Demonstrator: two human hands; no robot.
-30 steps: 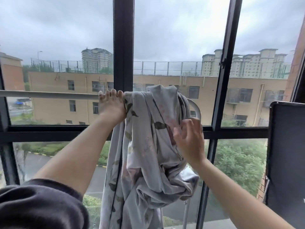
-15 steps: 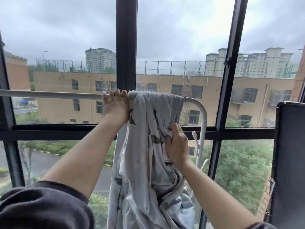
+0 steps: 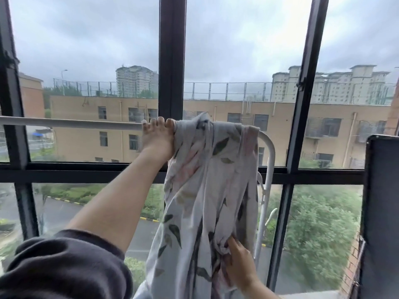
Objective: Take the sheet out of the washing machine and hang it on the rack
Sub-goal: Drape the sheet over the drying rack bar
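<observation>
A pale grey sheet [image 3: 211,182] printed with leaves and pink blooms hangs bunched over the white top bar of the rack [image 3: 69,123], near the bar's curved right end. My left hand [image 3: 158,139] is curled over the bar and holds the sheet's left edge against it. Lower down, my right hand [image 3: 238,262] grips a fold of the hanging sheet, its fingertips buried in the cloth. The bottom of the sheet runs out of view.
The rack stands close against a tall window with dark frames [image 3: 172,61]. A dark upright panel [image 3: 381,212] stands at the right edge. The rack's white side post [image 3: 264,201] drops behind the sheet.
My right hand has slid from the upper part of the sheet down to a low fold and gripped it. The sheet hangs longer and straighter. My left hand stays on the bar.
</observation>
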